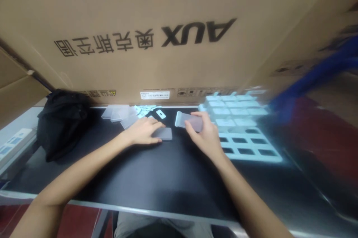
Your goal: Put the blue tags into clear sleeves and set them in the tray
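My right hand (205, 133) pinches a clear plastic box (191, 121) with a pale blue cap on its left end, held tilted just above the table. My left hand (145, 130) grips another clear plastic box (165, 133) lying on the black tabletop, thumb along its near side and fingers along the far side; its left end is hidden under the hand. Beyond my left hand lie several clear plastic boxes (116, 112) and a small heap of pale blue plastic pieces (144, 110). One such blue piece (161, 114) lies apart, between my hands.
On the right stands a pale blue tray (250, 158) with rectangular openings; several capped boxes (223, 111) fill its far rows. A black cloth bag (63, 122) lies at the left. A large cardboard carton (140, 70) walls off the table's back. A blue bar (316, 74) slants at far right.
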{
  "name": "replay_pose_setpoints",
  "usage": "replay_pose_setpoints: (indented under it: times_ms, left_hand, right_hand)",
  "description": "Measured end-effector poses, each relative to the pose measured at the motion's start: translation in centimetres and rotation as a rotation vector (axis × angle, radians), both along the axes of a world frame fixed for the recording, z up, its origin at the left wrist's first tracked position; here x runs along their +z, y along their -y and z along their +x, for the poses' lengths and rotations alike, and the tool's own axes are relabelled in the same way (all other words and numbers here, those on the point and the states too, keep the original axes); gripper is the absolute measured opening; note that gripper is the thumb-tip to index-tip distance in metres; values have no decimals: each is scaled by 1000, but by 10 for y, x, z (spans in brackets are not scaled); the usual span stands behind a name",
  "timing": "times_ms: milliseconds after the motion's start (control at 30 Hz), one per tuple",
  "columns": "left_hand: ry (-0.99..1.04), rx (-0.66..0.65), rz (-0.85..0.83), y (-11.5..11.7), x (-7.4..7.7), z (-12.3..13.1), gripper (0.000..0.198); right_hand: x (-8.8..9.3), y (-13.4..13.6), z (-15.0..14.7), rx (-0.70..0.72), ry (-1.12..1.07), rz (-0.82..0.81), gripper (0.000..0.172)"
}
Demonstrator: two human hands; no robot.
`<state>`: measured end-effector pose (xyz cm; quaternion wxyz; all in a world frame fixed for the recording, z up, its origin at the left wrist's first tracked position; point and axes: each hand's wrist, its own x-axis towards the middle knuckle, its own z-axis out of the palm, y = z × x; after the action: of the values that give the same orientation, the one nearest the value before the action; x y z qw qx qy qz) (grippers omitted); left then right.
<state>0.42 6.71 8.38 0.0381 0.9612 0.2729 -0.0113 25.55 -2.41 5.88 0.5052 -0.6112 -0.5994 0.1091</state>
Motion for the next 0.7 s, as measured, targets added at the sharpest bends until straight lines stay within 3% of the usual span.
replay_pose_setpoints:
  times_ms: [167,300,400,500,700]
  left_hand:
    - [27,-23,-59,6,-17,9,65]
    - [140,85,-33,-23,-14,6,47]
    - [13,218,168,-53,-13,3,29]
    - [-72,264,237,-75,-17,2,25]
    - [-52,315,251,-89,-26,8,23]
  right_hand:
    - [-1,-1,2,-19,-21,-17,35]
    - [-1,-1,2,-11,-32,-25,35]
    - [-2,-1,1,-12,-21,-33,36]
    - [-2,-1,-1,-3,-12,-19,35]
    - [-2,-1,-1,27,-9,-7,33]
